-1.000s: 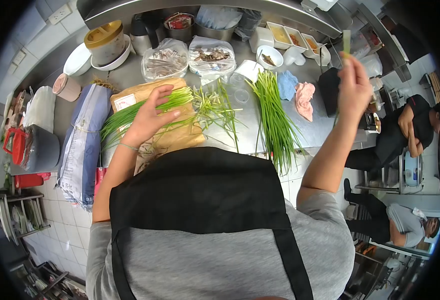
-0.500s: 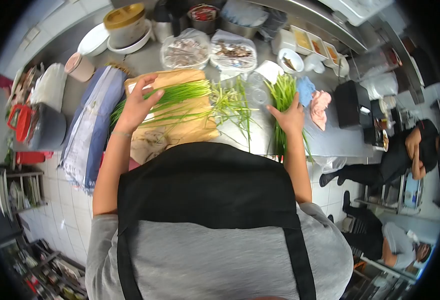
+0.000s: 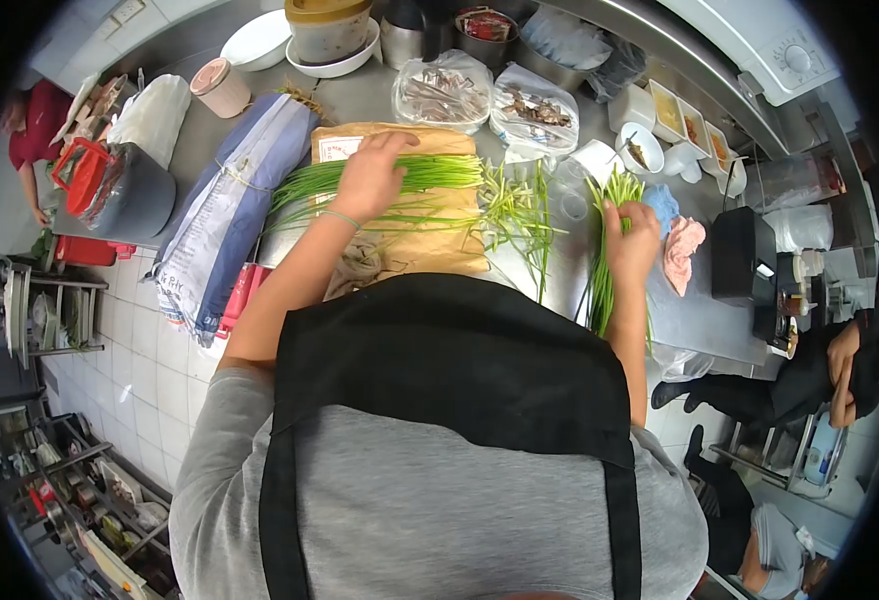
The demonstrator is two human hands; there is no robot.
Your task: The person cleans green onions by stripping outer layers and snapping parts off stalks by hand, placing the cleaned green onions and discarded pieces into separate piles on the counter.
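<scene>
**2 bundles of chives, 1 under each of your hands**

2 loose heaps of long green chives lie on the steel counter [image 3: 560, 285] in front of you. Your left hand [image 3: 370, 178] rests flat, fingers spread, on the left bundle of chives [image 3: 430, 172], which lies crosswise over a brown paper bag [image 3: 430, 245]. Your right hand [image 3: 632, 238] sits on the right bundle of chives [image 3: 605, 270], fingers curled over the stalks near their upper end; whether it is truly clamped on them or only pressing down, you cannot tell from this view. Your hands are well apart, with a scatter of trimmed stalks [image 3: 520, 215] between them.

Expect these stalks to be very light, thin and limp: they will probably droop if lifted by 1 end and bruise or snap if squeezed hard. They also slide easily against one another, so a bundle is likely to fan out unless you gather it. Take hold around the middle of a bundle, or near the paler root ends where the stalks look firmer, with a loose encircling grip rather than a pinch.

Just beside the right bundle lie a blue cloth [image 3: 663, 203] and a pink cloth [image 3: 683, 250]; a grey sack [image 3: 230, 215] lies left of the paper bag.
</scene>
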